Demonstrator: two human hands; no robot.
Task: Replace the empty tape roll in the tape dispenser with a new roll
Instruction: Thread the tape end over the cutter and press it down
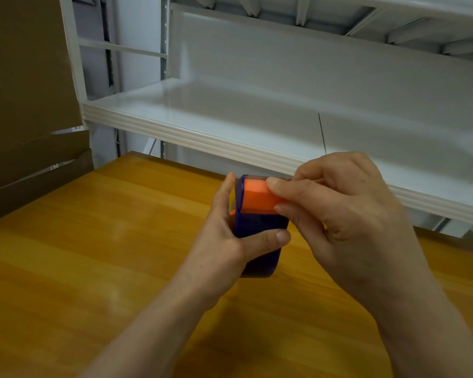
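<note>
Gripping a blue tape dispenser (260,223) in the left hand (224,241), a person works at its orange part (257,199) with the right hand (339,211) over a wooden desk (93,241). The left hand wraps the blue body from the side, thumb laid across the near face and fingers reaching up behind. That hold seems meant to steady the casing while the other hand does the finer work.

The right hand is closed in a pinch, two fingertips set on the orange piece at the top of the dispenser and the remaining fingers curled beneath. The grip suggests the piece is being pulled or pressed to open or close the casing, though which cannot be told.

The dispenser stands upright between the two hands, toward the far edge of the desk; whether its base touches the wood is unclear. No roll, empty or new, can be made out. Whatever sits inside is hidden by the dark blue wall and the hands, so how far the swap has got cannot be judged from this view.

Behind the desk runs a white metal shelf (230,115), and brown cardboard (25,105) stands at the left. The likely risk in this hold is the small orange piece slipping, since only the fingertips bear on it.
</note>
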